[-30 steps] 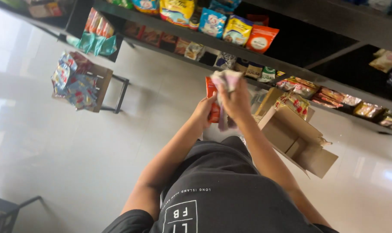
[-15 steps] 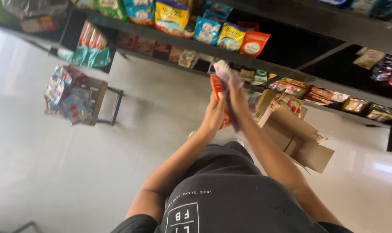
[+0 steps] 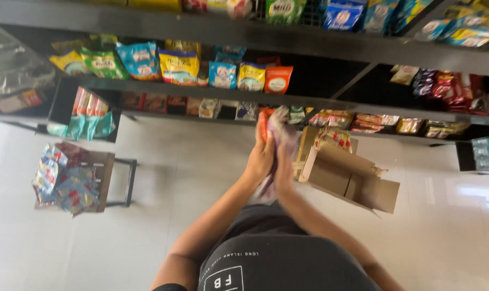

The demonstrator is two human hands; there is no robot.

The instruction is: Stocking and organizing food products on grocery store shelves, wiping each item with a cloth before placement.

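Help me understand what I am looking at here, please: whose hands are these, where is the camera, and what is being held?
The camera sits on a person's head and looks down past their dark shirt, so the scene seems tilted. The left hand and right hand are pressed together around a bundle of packets, orange and pale. Just beside them is an open cardboard box with packets inside. Ahead run dark shelves stocked with colourful snack bags. On the left, a small stand on the pale floor holds more packets.
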